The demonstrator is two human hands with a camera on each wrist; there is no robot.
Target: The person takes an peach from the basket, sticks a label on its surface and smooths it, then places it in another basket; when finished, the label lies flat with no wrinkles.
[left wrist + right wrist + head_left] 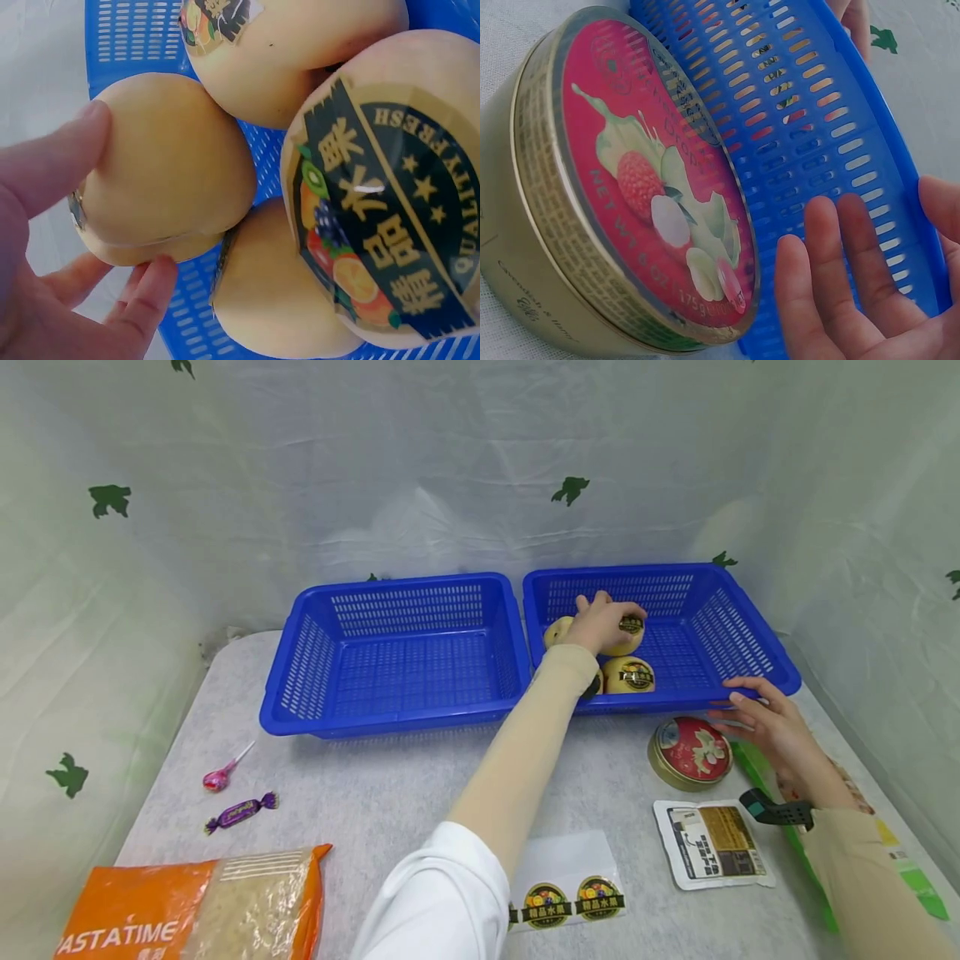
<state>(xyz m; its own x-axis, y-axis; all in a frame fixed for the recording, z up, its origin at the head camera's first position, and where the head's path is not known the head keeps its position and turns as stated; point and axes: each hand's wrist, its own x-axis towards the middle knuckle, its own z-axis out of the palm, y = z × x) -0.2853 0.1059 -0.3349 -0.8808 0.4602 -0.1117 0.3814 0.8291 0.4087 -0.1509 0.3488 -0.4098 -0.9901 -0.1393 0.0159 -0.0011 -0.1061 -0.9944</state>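
Observation:
My left hand (602, 623) reaches into the right blue basket (738, 631). In the left wrist view, its thumb and fingertips grip a pale yellow peach (169, 165) from opposite sides. Beside that one lie several more peaches (289, 289), some with black and gold fruit stickers (405, 202). My right hand (780, 735) is at the basket's front right corner, fingers loosely extended. One digit lies over the rim, and the other fingers (829, 247) are spread along the outer wall. Close to them stands a round red-lidded candy tin (649, 172).
A second blue basket (408, 672) stands to the left. On the table are a lollipop (217, 778), a purple-wrapped candy (242, 812), an orange pasta bag (142, 906), a sticker sheet (562, 852), a white food pouch (712, 843) and a green package (918, 889).

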